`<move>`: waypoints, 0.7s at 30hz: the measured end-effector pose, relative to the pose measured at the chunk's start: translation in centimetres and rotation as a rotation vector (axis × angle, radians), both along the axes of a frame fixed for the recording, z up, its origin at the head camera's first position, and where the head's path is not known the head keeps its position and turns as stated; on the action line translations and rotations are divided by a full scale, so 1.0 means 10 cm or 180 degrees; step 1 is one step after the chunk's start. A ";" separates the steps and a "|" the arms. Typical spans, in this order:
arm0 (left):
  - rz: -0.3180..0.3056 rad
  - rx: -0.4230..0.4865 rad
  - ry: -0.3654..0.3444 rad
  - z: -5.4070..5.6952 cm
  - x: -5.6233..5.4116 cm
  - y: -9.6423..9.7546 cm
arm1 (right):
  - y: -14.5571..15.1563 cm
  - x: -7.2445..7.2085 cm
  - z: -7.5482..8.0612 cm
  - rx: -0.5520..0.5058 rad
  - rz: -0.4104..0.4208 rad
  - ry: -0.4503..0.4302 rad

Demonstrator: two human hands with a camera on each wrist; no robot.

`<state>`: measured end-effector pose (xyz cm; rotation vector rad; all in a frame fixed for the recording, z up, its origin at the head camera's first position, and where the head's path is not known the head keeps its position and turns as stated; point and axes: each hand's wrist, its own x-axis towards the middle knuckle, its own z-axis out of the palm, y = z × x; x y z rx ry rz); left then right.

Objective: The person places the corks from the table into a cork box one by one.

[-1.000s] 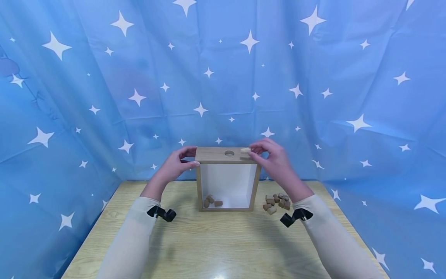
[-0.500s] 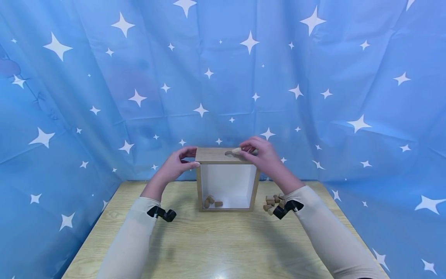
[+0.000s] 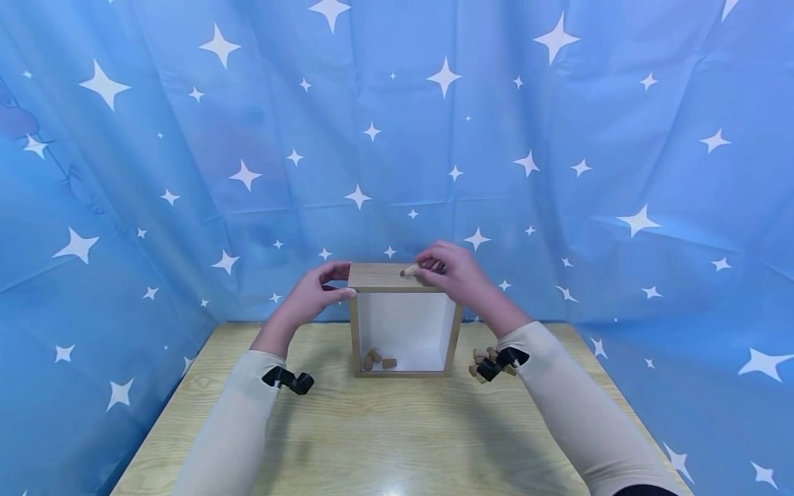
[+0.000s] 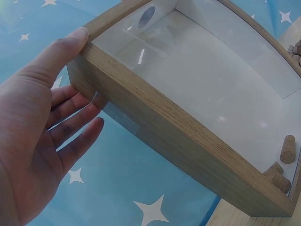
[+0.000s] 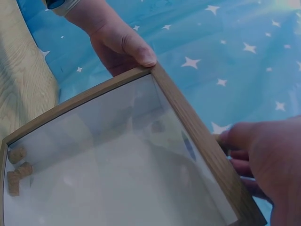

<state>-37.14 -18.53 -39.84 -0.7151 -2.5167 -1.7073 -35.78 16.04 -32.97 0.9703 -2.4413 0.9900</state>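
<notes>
A wooden shadow box frame (image 3: 375, 276) with a clear front and white back stands upright on the table. At its upper left corner, my left hand (image 3: 310, 292) grips it, thumb on the front edge and fingers around the side and behind (image 4: 75, 110). My right hand (image 3: 457, 277) pinches a cork (image 3: 409, 271) over the round hole in the top, its dark end tilted down at the opening. The cork covers most of that hole in the head view. Several corks (image 3: 389, 362) lie inside at the bottom left, seen also in the right wrist view as brown corks (image 5: 18, 154).
A pile of loose corks (image 3: 480, 357) lies on the table right of the box, partly hidden by my right forearm and its black wrist camera (image 3: 501, 364). The light wood table (image 3: 384, 434) reaches back to a blue star-patterned curtain (image 3: 409, 165).
My right hand has moved left along the box top, bringing the cork from the right end to the hole and tipping it down. The left hand stays on the corner.
</notes>
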 end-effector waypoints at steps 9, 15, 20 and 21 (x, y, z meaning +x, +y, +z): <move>0.0015 -0.0049 0.0043 0.00 0.01 0.02 | -0.04 -0.03 -0.01 0.0109 0.0077 -0.0138; 0.0009 -0.0026 -0.0011 0.01 0.02 0.02 | 0.00 0.01 -0.02 0.0006 0.0078 -0.0038; 0.0014 -0.0011 -0.0022 0.01 0.01 0.01 | 0.08 0.07 -0.01 -0.0083 0.0037 0.0120; 0.0014 -0.0006 -0.0021 0.01 0.01 0.01 | 0.10 0.09 -0.01 -0.0094 0.0022 0.0148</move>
